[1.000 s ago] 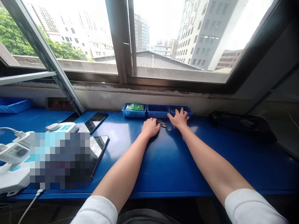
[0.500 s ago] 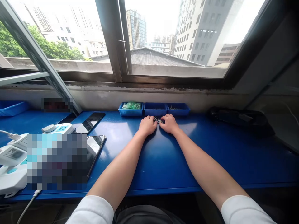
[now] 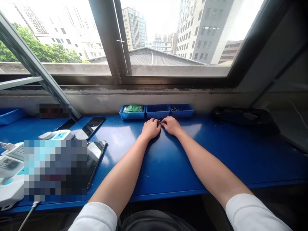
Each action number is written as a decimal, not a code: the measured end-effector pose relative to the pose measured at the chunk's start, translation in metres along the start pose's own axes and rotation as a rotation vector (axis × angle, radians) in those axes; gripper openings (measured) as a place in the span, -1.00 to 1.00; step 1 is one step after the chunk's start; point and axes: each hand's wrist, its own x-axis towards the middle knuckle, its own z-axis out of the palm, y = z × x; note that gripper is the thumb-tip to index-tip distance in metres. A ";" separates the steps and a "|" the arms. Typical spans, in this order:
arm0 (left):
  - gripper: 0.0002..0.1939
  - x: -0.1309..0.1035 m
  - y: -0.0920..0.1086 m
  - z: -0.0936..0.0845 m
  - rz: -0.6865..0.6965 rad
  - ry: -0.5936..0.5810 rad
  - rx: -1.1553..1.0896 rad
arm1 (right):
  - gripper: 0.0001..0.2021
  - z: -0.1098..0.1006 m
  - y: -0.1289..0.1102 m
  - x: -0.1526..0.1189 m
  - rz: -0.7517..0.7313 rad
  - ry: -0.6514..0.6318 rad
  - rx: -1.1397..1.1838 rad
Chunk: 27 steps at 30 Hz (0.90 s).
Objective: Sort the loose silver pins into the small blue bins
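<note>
My left hand (image 3: pixel 151 128) rests on the blue table (image 3: pixel 168 163) with its fingers curled around a small bunch of thin dark and metallic pieces (image 3: pixel 159 122). From the other side, my right hand (image 3: pixel 171 125) touches the same bunch with thumb and fingers pinched together. Just behind my hands stand three small blue trays. Green and clear packets lie in the left tray (image 3: pixel 132 116), the middle tray (image 3: pixel 158 115) shows little inside, and a few thin pieces lie in the right tray (image 3: pixel 181 113).
A phone (image 3: pixel 92 128), a tablet (image 3: pixel 97 160) and white power strips (image 3: pixel 12 189) lie on the left. A black bag (image 3: pixel 245 120) is at the back right. Another blue tray (image 3: pixel 11 116) sits far left, below the window.
My hands have drawn closer together around the bunch, and less of it shows between them. The whole view has shifted slightly.
</note>
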 end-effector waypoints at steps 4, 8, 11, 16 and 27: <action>-0.69 0.000 -0.002 0.001 0.028 0.067 -0.040 | -0.89 0.003 0.002 0.001 -0.049 0.025 0.047; -0.75 0.001 -0.003 0.002 0.071 0.140 -0.097 | -0.88 0.005 0.002 0.002 -0.106 0.088 0.113; -0.76 0.002 -0.003 0.001 0.083 0.170 -0.113 | -0.85 0.006 0.001 0.002 -0.133 0.150 0.169; -0.75 0.001 0.001 -0.002 0.028 0.204 -0.093 | -0.86 0.006 0.000 0.001 -0.152 0.178 0.246; -0.76 0.000 0.004 -0.008 0.005 0.182 -0.166 | -0.81 0.000 -0.007 -0.001 -0.053 0.158 0.341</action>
